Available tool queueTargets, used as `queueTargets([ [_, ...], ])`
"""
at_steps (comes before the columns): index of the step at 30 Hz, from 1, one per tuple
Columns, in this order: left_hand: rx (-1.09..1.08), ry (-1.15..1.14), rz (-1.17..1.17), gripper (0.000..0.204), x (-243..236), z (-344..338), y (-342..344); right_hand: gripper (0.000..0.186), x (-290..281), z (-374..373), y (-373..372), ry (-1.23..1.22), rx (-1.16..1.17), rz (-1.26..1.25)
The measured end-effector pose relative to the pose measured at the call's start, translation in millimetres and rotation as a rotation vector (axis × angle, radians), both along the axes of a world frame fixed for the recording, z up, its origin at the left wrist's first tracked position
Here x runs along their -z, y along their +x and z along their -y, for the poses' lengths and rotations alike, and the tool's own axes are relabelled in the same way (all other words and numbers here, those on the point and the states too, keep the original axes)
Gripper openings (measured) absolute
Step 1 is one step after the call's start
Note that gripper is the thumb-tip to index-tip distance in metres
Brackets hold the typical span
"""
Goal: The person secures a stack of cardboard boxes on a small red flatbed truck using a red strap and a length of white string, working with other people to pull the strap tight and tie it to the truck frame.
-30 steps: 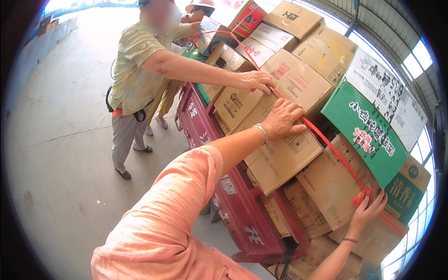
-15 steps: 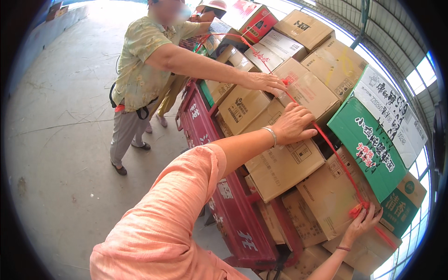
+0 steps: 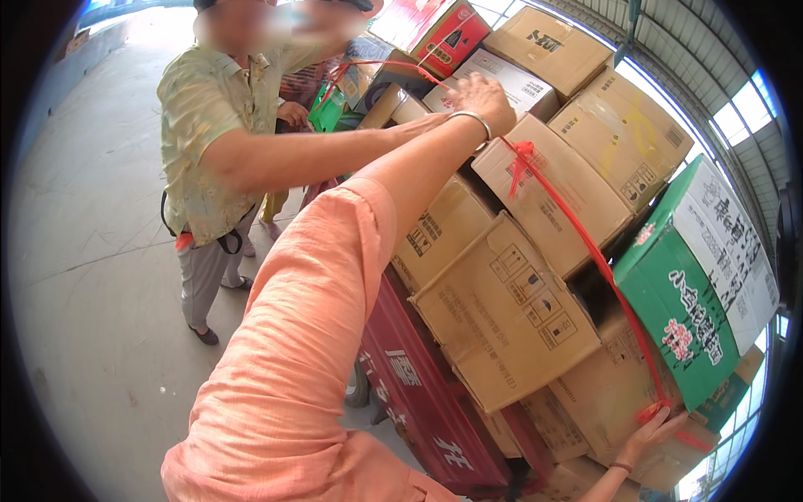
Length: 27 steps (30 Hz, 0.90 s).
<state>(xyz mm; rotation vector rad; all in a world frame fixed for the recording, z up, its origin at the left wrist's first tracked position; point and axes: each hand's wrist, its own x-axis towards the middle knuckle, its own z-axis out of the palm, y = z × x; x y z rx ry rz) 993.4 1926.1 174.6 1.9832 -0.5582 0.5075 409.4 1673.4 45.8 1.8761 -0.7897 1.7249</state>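
My left hand, with a bracelet, reaches high over the stacked boxes, its slightly blurred fingers curled on the red strap. My right hand, low at the right, has its fingers on the strap's red knot, against a brown box. The strap runs down across the stack, beside the green-and-white box. A large brown box lies below my left arm. A co-worker's arm reaches behind my left forearm; that hand is hidden.
The stack rests on a maroon cart. The co-worker in a patterned shirt stands at its left, a second person partly hidden behind. Concrete floor lies left, a low wall beyond. A metal roof arches at upper right.
My left hand has moved up and away along the strap toward the top boxes. My right hand sits lower in view. The co-worker's arm is now partly covered by mine.
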Motion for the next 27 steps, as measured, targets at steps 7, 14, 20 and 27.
queueTargets([
  [7, -0.007, -0.148, -0.304, 0.089, 28, -4, 87, 0.059, 4, 17, -11, -0.037, 0.119, -0.006],
  [14, 0.006, -0.215, -0.161, 0.105, 41, 7, 130, 0.061, 12, 20, -7, -0.011, 0.252, -0.004],
  [20, 0.046, -0.11, -0.091, 0.08, 36, -7, 148, 0.059, 6, 18, -11, -0.028, 0.312, -0.013],
  [27, 0.019, 0.129, 0.064, 0.057, 56, 18, 132, 0.053, 10, 11, -32, -0.128, 0.352, -0.057],
])
